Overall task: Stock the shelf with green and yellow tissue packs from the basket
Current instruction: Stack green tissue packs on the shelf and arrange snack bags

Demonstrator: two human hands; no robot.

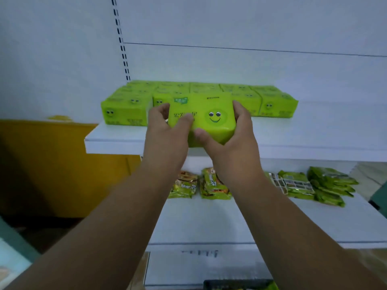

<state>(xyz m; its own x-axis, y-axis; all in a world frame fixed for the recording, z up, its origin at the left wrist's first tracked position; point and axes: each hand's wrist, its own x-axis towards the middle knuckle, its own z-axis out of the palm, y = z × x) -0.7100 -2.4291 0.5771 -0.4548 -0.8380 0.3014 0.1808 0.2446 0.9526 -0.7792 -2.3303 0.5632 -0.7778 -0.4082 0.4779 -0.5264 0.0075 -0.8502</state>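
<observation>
Tissue pack [211, 116], bright green with a printed smiley face on its top, is held over the front edge of the upper shelf [117, 141], just ahead of the stocked row. Dark characters run beside the face and a small green logo sits near its far left corner (all too blurred to read). The left hand [167, 132] grips the pack's left end, thumb on top over the lettering. The right hand [232, 139] clasps the right end, fingers curled round the far corner and thumb across the near face. Behind it, matching green packs [125, 111] stand in rows across the shelf toward its back edge, each with the same small face. On the lower shelf [209, 222] lie green snack bags [211, 185] with illegible orange lettering. A dark basket [236, 285] peeks in at the bottom.
</observation>
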